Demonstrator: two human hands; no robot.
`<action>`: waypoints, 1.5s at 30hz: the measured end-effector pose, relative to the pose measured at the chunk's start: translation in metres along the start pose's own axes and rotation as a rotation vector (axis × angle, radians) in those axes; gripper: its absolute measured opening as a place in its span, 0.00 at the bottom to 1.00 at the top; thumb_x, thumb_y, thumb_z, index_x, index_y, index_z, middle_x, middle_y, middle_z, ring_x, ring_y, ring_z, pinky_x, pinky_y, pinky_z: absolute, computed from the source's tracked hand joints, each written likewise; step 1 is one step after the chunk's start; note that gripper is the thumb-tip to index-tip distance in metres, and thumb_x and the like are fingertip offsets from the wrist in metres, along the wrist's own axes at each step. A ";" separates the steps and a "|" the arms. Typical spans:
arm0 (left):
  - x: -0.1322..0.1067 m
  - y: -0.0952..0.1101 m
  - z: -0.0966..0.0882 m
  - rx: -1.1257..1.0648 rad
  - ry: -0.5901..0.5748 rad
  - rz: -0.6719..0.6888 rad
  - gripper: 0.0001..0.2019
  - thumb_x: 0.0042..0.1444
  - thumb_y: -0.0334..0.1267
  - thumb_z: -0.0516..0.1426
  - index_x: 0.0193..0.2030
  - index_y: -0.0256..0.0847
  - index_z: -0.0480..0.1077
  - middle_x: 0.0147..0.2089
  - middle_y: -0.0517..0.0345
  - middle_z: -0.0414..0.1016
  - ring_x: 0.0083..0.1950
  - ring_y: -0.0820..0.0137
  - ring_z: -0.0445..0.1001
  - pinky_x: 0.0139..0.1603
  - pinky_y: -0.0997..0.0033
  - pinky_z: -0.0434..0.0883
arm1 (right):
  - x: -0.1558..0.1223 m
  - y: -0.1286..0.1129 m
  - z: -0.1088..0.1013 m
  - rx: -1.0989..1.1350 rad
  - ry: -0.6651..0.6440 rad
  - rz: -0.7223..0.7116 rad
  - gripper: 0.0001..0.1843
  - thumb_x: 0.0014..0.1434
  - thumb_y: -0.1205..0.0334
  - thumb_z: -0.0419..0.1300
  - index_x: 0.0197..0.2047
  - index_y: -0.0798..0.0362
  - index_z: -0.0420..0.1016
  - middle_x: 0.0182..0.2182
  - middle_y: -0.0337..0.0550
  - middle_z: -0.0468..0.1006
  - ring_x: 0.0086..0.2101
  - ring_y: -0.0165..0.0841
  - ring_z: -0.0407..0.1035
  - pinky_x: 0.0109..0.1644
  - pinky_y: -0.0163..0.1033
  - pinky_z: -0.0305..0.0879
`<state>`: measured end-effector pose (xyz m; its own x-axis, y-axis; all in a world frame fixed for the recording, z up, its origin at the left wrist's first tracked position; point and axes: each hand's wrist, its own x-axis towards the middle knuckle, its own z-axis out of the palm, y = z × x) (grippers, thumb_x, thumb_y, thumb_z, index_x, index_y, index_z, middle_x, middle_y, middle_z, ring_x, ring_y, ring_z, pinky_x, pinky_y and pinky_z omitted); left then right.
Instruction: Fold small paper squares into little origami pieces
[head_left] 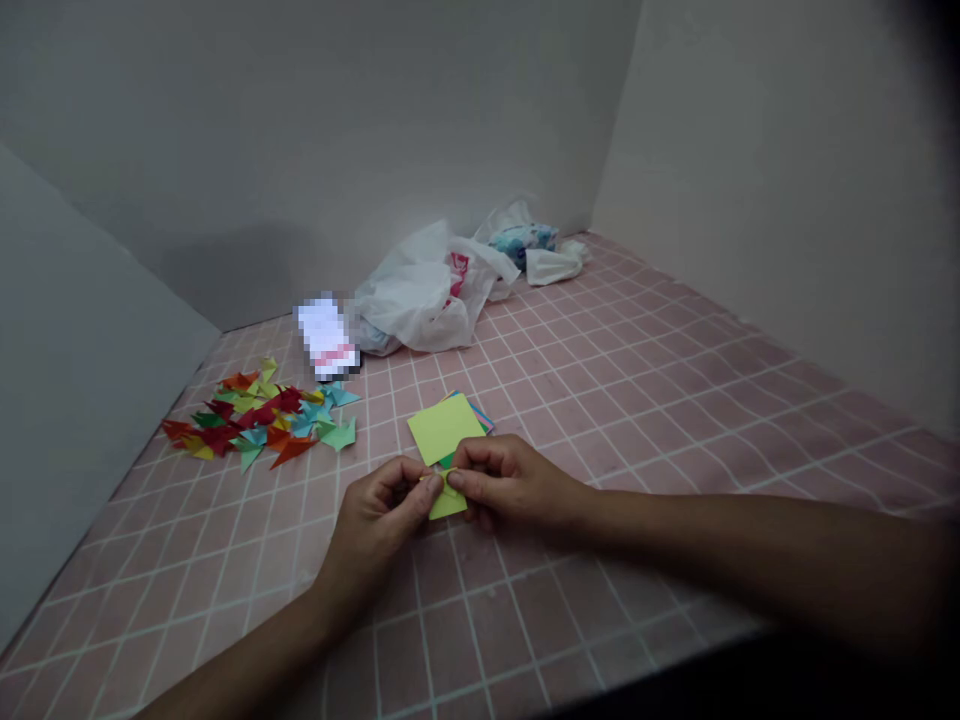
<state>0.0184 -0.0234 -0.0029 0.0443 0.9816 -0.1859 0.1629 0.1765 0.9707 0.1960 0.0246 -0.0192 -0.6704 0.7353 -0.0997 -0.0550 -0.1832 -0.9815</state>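
Note:
Between my two hands is a small piece of yellow paper, pinched along its upper part and partly hidden by the fingers. My left hand closes thumb and forefinger on its left side. On the right side my right hand grips it the same way, the other fingers curled behind. Just beyond the hands lies a stack of square coloured paper, with a yellow sheet on top and blue, pink and green edges peeking out.
At the left sits a pile of folded paper birds in several colours. A lit phone, blurred, leans behind it. White plastic bags and a blue patterned bundle rest by the back wall. A pink grid cloth covers the surface.

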 end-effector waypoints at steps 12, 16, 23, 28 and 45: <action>0.002 -0.002 -0.008 0.009 -0.029 0.058 0.10 0.59 0.44 0.59 0.35 0.39 0.74 0.27 0.60 0.72 0.29 0.70 0.70 0.32 0.72 0.66 | 0.000 -0.002 0.001 -0.007 0.070 -0.019 0.10 0.60 0.60 0.57 0.29 0.54 0.65 0.19 0.32 0.67 0.18 0.24 0.60 0.22 0.30 0.55; 0.003 -0.003 -0.006 0.005 0.010 0.059 0.09 0.55 0.43 0.61 0.33 0.39 0.73 0.27 0.60 0.72 0.27 0.72 0.68 0.28 0.75 0.64 | 0.000 0.000 0.000 -0.034 0.047 -0.035 0.10 0.60 0.59 0.57 0.29 0.53 0.65 0.19 0.32 0.66 0.19 0.24 0.59 0.22 0.31 0.55; -0.002 0.002 -0.006 0.030 0.024 0.038 0.10 0.57 0.42 0.60 0.29 0.38 0.72 0.24 0.62 0.69 0.26 0.73 0.65 0.27 0.76 0.62 | 0.000 0.001 -0.002 -0.103 0.023 -0.034 0.11 0.60 0.57 0.58 0.29 0.54 0.66 0.19 0.32 0.65 0.20 0.24 0.59 0.23 0.31 0.54; -0.001 0.000 -0.006 0.032 0.018 0.027 0.11 0.59 0.43 0.59 0.30 0.38 0.72 0.25 0.62 0.69 0.27 0.73 0.66 0.29 0.75 0.63 | 0.001 0.002 -0.002 -0.075 0.012 -0.005 0.11 0.59 0.57 0.58 0.30 0.54 0.65 0.19 0.32 0.66 0.19 0.25 0.60 0.23 0.30 0.56; -0.002 0.009 -0.002 0.166 0.026 0.062 0.15 0.58 0.46 0.58 0.24 0.39 0.69 0.22 0.63 0.66 0.24 0.73 0.63 0.26 0.75 0.59 | 0.002 0.003 -0.002 -0.267 0.040 -0.087 0.08 0.58 0.65 0.57 0.27 0.54 0.66 0.20 0.34 0.66 0.22 0.25 0.58 0.24 0.31 0.52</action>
<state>0.0181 -0.0236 0.0062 0.0343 0.9922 -0.1203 0.3216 0.1030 0.9413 0.1960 0.0264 -0.0230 -0.6415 0.7670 -0.0145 0.0895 0.0560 -0.9944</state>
